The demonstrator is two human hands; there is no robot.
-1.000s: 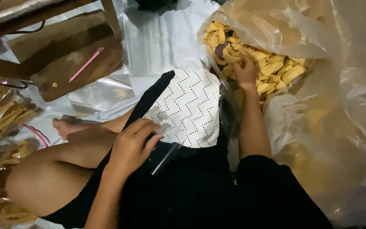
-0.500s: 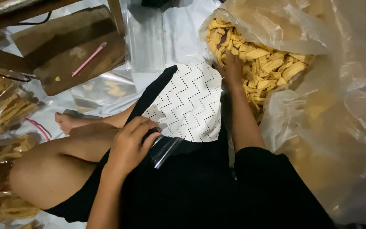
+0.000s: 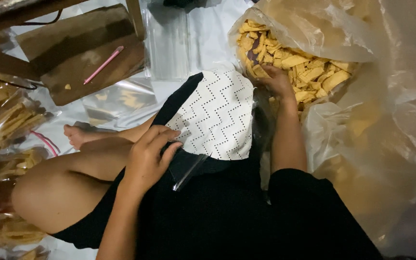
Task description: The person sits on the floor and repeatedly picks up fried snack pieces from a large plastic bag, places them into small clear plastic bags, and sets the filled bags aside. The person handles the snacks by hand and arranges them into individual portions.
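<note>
While the person sits on the floor with the legs folded, the left hand (image 3: 149, 155) lies on the lap, its fingers (image 3: 165, 142) stretched and pressed flat on a small clear plastic bag (image 3: 188, 168). The bag comes out from under the fingertips and lies on the black cloth (image 3: 227, 216), just beside a white patterned cloth (image 3: 216, 115) that covers the knee. Beyond the fingers of the right hand (image 3: 276, 81) there is a heap of yellow chips (image 3: 309, 67) inside a big clear plastic sack (image 3: 386, 110). The right fingers are curled down into the near edge of the chips; I cannot tell whether they close on any pieces. Far left of the left fingers, filled packets of chips (image 3: 10, 120) lie on the floor. Further behind them, a pink pen (image 3: 103, 64) rests on a brown board (image 3: 80, 53).
</note>
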